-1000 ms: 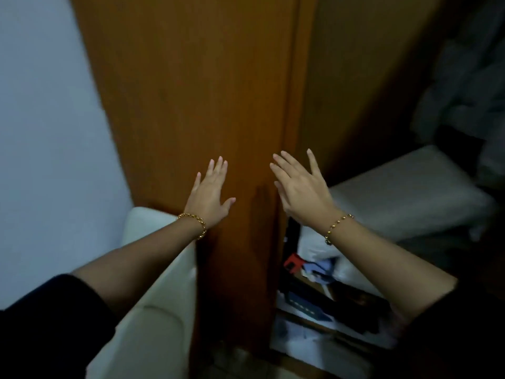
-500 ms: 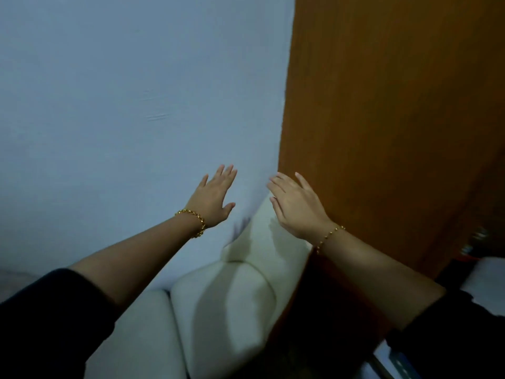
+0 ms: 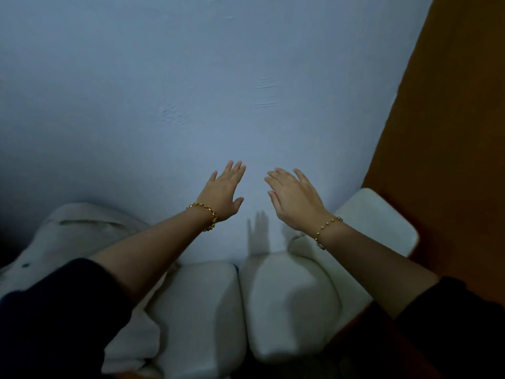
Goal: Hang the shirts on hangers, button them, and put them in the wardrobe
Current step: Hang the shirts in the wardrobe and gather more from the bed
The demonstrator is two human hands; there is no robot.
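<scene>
shirt (image 3: 68, 242), pale and rumpled with one dark button showing, lies at the lower left of the frame, draped over the back of the white sofa (image 3: 202, 310) and partly hidden behind my left forearm; neither of my hands touches it. my left hand (image 3: 222, 195) is raised at the middle of the frame, back toward me, fingers straight and close together, thumb out to the side, grasping nothing. my right hand (image 3: 293, 199) is up just beside it on the right, fingers loosely spread and a little bent, also released and holding nothing. the two hands are near each other but apart. both are in front of the pale blue wall (image 3: 164, 91), which fills the upper left and centre, and a finger shadow (image 3: 258, 233) falls on it just below the gap between the hands. a gold bead bracelet (image 3: 205, 214) circles my left wrist and a thinner gold chain (image 3: 326, 231) my right. my dark sleeves (image 3: 54, 310) fill the lower corners. a brown wooden panel (image 3: 451, 132) runs down the right edge, with the sofa's end touching it
</scene>
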